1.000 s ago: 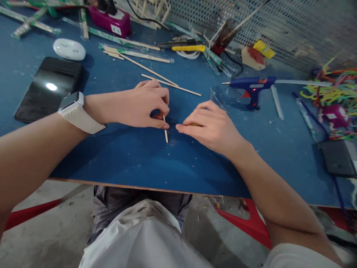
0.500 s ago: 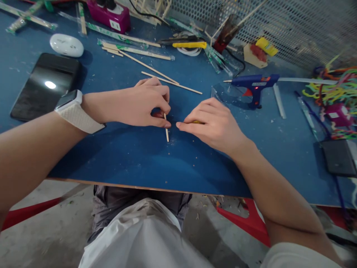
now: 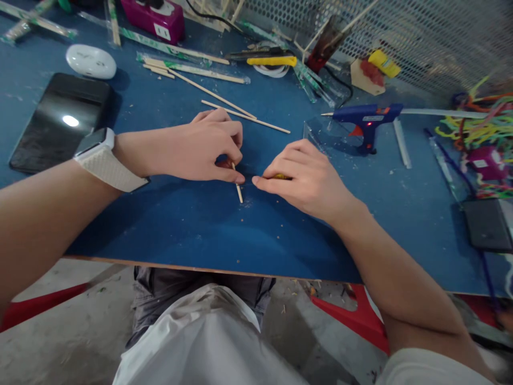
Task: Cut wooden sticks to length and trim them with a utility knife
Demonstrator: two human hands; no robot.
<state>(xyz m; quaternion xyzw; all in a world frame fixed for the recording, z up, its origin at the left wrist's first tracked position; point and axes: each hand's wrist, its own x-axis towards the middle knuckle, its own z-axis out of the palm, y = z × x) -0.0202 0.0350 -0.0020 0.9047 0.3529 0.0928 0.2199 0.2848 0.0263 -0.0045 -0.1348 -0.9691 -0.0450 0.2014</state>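
Between the thumb and fingers of my left hand (image 3: 212, 144) is a short wooden stick (image 3: 239, 193), its lower end pointing toward the table's front edge. My right hand (image 3: 300, 174) is closed just to the right, thumb tip near the left thumb but apart from it. A bit of something yellow (image 3: 281, 176) shows between its fingers; the rest is hidden by the hand. Behind the hands, two long thin sticks (image 3: 264, 124) lie on the blue table (image 3: 200, 230).
A blue glue gun (image 3: 368, 120) lies at the right, its light red. Farther back are a yellow-handled cutter (image 3: 270, 61), wrapped sticks (image 3: 208, 74) and a purple socket block (image 3: 154, 20). A black phone (image 3: 60, 123) and white case (image 3: 91, 61) lie left.
The view has shifted slightly. The upper part of the short stick in my left hand leans a little more to the left. My right hand is almost unchanged.
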